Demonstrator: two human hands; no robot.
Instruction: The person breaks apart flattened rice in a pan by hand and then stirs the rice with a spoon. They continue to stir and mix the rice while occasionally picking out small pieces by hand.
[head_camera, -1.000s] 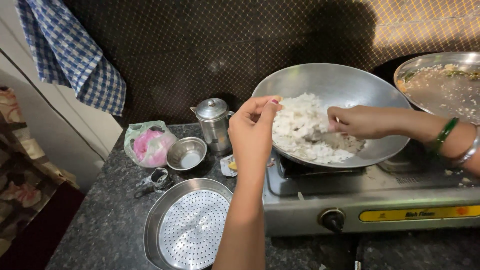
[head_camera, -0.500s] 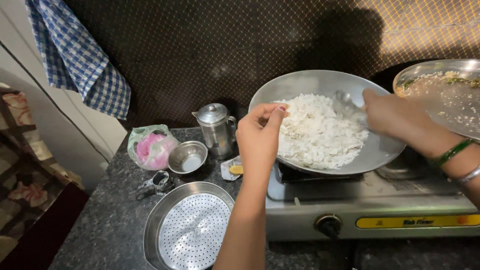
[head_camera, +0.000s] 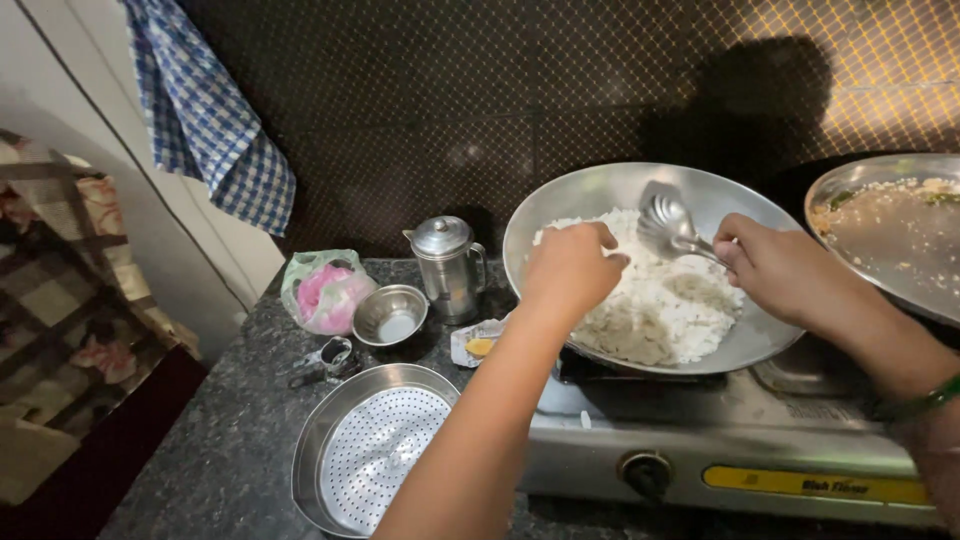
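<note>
steel is shining everywhere: a wide steel pan (head_camera: 640, 190) is sitting on the stove (head_camera: 740, 440) at the right side of the dark stone table (head_camera: 220, 460), holding a heap of white rice (head_camera: 650, 300). the left hand (head_camera: 572, 270) is hovering over the near left part of the heap with fingers curled in, pinching or touching the grains; whether it is holding any is too hard to tell. the right hand (head_camera: 785, 272) is closing around the handle of a steel spoon (head_camera: 670, 222), whose bowl is lifting above the rice toward the pan's far side. a green bangle (head_camera: 915, 403) is circling the right wrist. left of the pan, a small lidded steel pot (head_camera: 447, 265) is standing near the table's back edge, with a little steel bowl (head_camera: 390, 315) and a pink-and-green plastic bag (head_camera: 325, 290) beside it. a perforated steel plate (head_camera: 375, 465) is lying near the front edge. a second steel plate (head_camera: 890, 235) with food scraps is resting at the far right, and a blue checked cloth (head_camera: 205, 110) is hanging on the wall.
</note>
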